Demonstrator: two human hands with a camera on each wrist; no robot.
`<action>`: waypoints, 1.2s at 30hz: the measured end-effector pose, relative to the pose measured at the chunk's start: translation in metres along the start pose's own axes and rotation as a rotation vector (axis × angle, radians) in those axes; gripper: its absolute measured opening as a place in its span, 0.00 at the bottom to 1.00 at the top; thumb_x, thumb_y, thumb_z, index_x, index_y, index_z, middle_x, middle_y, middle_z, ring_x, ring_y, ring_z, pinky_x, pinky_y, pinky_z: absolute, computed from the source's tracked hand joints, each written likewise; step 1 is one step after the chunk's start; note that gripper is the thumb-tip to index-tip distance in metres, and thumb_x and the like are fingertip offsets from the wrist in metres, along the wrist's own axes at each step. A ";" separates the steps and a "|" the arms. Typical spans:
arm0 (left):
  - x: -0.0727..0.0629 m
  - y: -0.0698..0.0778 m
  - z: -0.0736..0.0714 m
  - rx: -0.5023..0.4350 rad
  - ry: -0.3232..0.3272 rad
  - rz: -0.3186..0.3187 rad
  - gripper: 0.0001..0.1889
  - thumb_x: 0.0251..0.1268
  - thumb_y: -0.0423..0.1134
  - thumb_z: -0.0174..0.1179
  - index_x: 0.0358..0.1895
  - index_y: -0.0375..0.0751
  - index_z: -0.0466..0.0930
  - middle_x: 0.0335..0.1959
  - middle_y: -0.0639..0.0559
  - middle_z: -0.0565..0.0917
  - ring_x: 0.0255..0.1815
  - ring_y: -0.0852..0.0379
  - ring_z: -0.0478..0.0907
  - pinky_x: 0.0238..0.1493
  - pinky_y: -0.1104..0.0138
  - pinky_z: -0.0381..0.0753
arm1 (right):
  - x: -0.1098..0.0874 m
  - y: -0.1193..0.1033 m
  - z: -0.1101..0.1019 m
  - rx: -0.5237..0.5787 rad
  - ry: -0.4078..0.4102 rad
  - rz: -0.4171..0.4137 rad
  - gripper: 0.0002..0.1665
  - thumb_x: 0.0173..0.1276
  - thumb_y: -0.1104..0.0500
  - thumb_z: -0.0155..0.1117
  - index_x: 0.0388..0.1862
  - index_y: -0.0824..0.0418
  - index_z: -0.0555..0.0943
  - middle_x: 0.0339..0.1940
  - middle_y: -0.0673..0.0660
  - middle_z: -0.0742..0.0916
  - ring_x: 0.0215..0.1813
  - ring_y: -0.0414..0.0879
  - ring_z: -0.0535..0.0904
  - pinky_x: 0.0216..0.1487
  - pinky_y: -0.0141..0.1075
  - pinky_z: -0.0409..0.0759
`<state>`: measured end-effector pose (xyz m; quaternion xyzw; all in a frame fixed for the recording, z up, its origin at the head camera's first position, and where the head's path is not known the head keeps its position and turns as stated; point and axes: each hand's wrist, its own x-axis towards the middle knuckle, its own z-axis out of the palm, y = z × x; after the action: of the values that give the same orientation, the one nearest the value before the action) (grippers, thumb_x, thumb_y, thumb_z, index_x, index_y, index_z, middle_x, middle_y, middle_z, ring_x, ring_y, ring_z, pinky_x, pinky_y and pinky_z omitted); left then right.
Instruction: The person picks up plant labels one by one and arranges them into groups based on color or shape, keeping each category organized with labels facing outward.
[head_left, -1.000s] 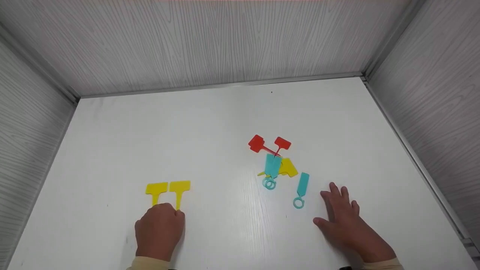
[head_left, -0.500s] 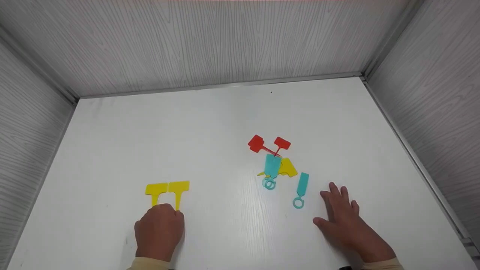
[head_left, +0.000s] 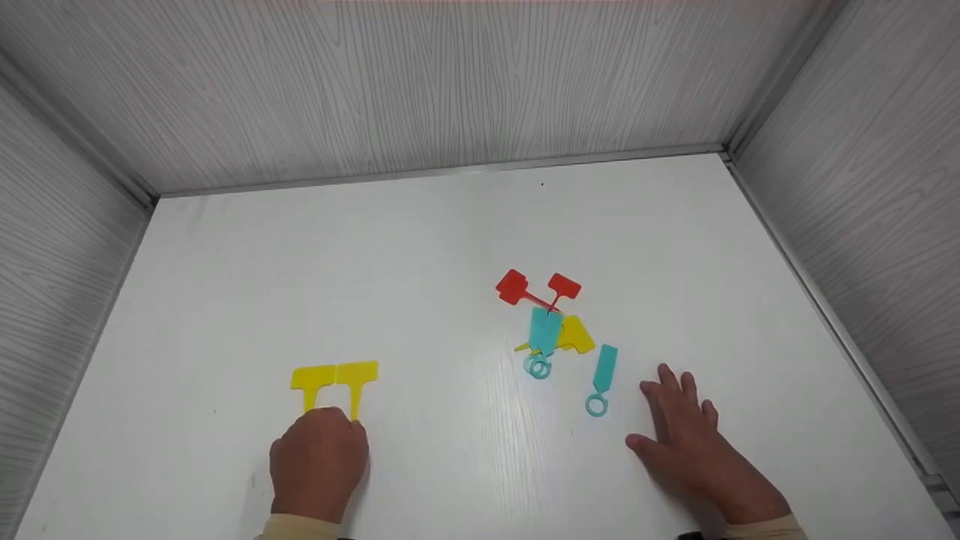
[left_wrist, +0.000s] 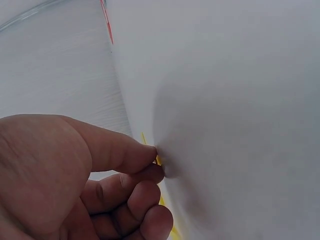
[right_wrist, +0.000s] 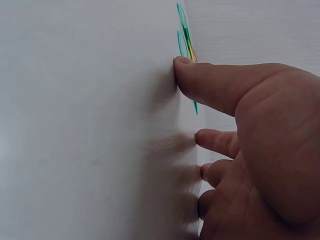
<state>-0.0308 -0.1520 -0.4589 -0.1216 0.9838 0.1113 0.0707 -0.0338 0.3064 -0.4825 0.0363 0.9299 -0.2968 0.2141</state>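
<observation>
Two yellow T-shaped plant labels lie side by side at the left of the head view, the left one (head_left: 313,377) and the right one (head_left: 358,372), heads almost meeting. My left hand (head_left: 320,461) covers the lower ends of their stems. In the left wrist view its thumb and index finger pinch a yellow stem (left_wrist: 159,160) close over the table; the other fingers curl beneath. My right hand (head_left: 686,442) rests on the table with fingers spread, holding nothing. Left of it lies a teal tag (head_left: 605,367) with a ring at its near end.
Beyond, near the table's middle, is a small overlapping pile: teal ring tags (head_left: 545,330), a yellow label (head_left: 576,334) partly beneath them, and red labels (head_left: 513,287). The white table (head_left: 420,255) is bordered by grey wood-grain panels (head_left: 420,90) at the back and sides.
The right yellow label has shifted very slightly left, closer to the other one. Both hands and the pile stay practically where they were.
</observation>
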 end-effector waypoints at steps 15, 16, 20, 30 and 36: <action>0.001 -0.002 0.001 0.036 -0.010 0.009 0.15 0.74 0.37 0.68 0.31 0.26 0.86 0.19 0.44 0.80 0.21 0.49 0.79 0.33 0.49 0.86 | -0.001 0.001 0.002 -0.012 0.017 -0.029 0.60 0.71 0.43 0.80 0.89 0.62 0.57 0.93 0.72 0.42 0.90 0.73 0.22 0.81 0.75 0.22; 0.001 -0.001 0.001 0.029 -0.018 0.002 0.15 0.75 0.37 0.67 0.31 0.27 0.86 0.19 0.44 0.80 0.22 0.49 0.79 0.34 0.49 0.85 | -0.002 0.001 0.002 -0.008 0.023 -0.035 0.59 0.71 0.44 0.80 0.89 0.62 0.58 0.93 0.72 0.42 0.90 0.73 0.23 0.81 0.75 0.23; 0.001 -0.001 0.001 0.027 -0.018 -0.002 0.15 0.75 0.37 0.68 0.31 0.27 0.86 0.19 0.44 0.81 0.22 0.49 0.79 0.34 0.49 0.85 | -0.002 0.002 0.003 -0.002 0.028 -0.047 0.58 0.71 0.46 0.80 0.88 0.63 0.59 0.93 0.72 0.43 0.90 0.74 0.23 0.81 0.75 0.24; -0.001 -0.001 0.000 0.025 0.007 0.010 0.15 0.74 0.36 0.67 0.30 0.26 0.86 0.19 0.43 0.80 0.21 0.49 0.79 0.32 0.49 0.86 | -0.002 0.000 0.001 -0.003 0.023 -0.039 0.59 0.71 0.44 0.80 0.89 0.62 0.58 0.93 0.72 0.43 0.90 0.74 0.23 0.81 0.75 0.23; -0.002 -0.002 -0.003 0.016 0.012 0.020 0.15 0.75 0.36 0.65 0.29 0.28 0.85 0.21 0.44 0.80 0.22 0.49 0.78 0.31 0.49 0.85 | -0.002 0.000 0.001 -0.002 0.019 -0.031 0.59 0.71 0.45 0.81 0.89 0.63 0.58 0.93 0.72 0.43 0.89 0.74 0.22 0.81 0.74 0.23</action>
<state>-0.0286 -0.1545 -0.4565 -0.1118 0.9862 0.1033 0.0645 -0.0316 0.3055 -0.4822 0.0245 0.9327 -0.2986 0.2007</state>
